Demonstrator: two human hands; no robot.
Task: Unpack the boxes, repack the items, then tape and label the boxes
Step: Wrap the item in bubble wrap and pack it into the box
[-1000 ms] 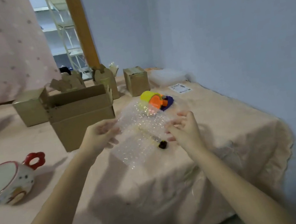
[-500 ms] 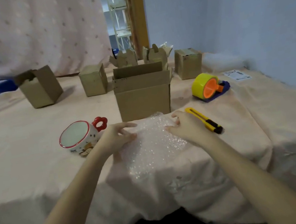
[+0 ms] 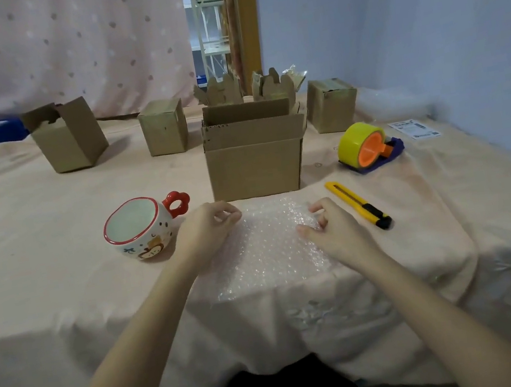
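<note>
bubble wrap (image 3: 269, 244) lies flat on the near table (image 3: 45, 293), just in front of the open box (image 3: 255, 156). left hand (image 3: 208, 231) rests on the wrap's left edge, fingers curled loose, thumb and forefinger tips close; can't tell if they pinch the wrap. right hand (image 3: 333, 228) on the wrap's right edge, fingers half curled, holding nothing. mug (image 3: 142, 228) just left of the left hand. knife (image 3: 359, 205) just right of the right hand. tape dispenser (image 3: 369, 147) far right. four small boxes along the far side.
</note>
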